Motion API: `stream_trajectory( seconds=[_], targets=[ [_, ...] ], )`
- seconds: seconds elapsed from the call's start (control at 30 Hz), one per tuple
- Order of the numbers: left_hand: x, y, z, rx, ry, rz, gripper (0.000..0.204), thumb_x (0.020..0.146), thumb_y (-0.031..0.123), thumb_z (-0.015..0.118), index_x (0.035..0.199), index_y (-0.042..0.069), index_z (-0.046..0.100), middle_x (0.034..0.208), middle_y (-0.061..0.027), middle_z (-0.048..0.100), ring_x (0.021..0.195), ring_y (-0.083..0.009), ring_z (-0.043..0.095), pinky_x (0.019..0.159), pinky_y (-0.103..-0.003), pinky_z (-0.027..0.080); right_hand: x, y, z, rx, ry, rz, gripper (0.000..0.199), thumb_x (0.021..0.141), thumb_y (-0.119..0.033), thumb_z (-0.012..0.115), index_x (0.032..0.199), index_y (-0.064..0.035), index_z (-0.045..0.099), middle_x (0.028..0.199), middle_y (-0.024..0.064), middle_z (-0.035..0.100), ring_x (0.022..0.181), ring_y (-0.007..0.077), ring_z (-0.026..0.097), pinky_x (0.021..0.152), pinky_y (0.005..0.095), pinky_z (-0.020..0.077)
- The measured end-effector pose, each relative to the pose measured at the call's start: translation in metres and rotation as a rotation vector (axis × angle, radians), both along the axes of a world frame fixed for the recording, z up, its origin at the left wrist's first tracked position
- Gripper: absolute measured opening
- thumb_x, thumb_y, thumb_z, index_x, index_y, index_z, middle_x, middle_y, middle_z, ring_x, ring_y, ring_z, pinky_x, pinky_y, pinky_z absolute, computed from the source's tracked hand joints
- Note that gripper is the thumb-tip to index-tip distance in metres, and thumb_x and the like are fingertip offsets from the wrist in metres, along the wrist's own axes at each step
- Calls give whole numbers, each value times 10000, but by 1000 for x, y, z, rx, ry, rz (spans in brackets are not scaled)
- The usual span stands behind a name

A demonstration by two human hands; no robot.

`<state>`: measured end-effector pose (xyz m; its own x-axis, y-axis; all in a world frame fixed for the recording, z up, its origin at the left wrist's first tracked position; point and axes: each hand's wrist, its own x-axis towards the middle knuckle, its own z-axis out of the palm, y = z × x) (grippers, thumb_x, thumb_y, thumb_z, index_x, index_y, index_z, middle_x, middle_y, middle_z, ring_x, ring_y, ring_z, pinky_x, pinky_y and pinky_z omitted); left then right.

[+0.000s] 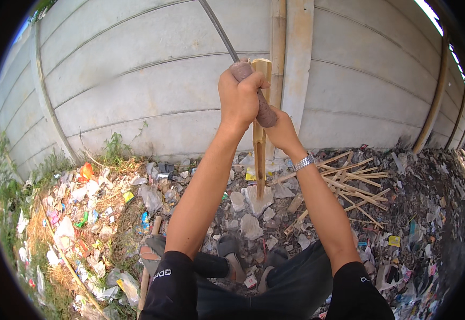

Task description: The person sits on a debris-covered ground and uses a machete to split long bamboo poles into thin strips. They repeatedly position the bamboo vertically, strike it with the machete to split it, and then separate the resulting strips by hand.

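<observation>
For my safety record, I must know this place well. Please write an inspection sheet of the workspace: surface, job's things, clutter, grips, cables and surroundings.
Surface: uneven ground with pale stones and litter.
Job's things: split bamboo piece, roughly upright; tool with long dark metal part and thick brownish handle.
Clutter: loose pile of thin strips on the right; litter on both sides.
Grips: left grip closed around the handle; right grip by the handle's lower end and the bamboo, fingers mostly hidden.
Cables: nothing seen.
Surroundings: pale panel wall ahead; green weeds at left.
</observation>
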<state>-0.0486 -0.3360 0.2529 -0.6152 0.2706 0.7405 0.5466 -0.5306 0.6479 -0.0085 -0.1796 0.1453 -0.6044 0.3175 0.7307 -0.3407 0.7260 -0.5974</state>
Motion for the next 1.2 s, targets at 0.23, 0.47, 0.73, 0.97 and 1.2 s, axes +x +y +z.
stream_trajectory(
  seconds=[0.23,0.47,0.73,0.97,1.2],
  targets=[
    [-13,62,-5,195,-56,329,241,703,111,647,860,-70,623,714,-127,667,673,-210,626,681,-347,506,29,15,15,-589,52,532,665,838,-18,600,1481,-41,434,1320,188,621,1079,261,643,936,373,504],
    [-14,56,6,80,-65,273,395,734,84,656,1049,-148,603,910,-240,692,847,-307,694,788,-398,547,31,-43,65,253,262,-51,786,775,25,662,1500,-61,370,1348,226,556,1155,355,594,979,446,499],
    [-24,59,13,-149,100,245,421,774,203,708,1019,-121,596,1010,-225,660,921,-278,660,817,-399,522,13,-25,86,453,308,-346,739,800,19,696,1455,-28,358,1209,259,640,1059,440,647,842,488,550],
    [-69,60,11,-130,189,-448,705,894,445,655,1385,-6,427,1176,-102,530,1106,-203,521,974,-351,424,30,-46,106,384,257,-259,734,868,-37,670,1492,-43,284,834,240,692,749,458,683,692,507,558],
    [-59,89,-85,32,94,-383,1042,901,852,373,1569,87,140,1500,-207,422,1421,-354,392,1168,-540,284,50,-43,128,148,433,-139,465,957,-91,621,1381,16,462,807,123,689,563,168,664,545,335,552]
  ],
)
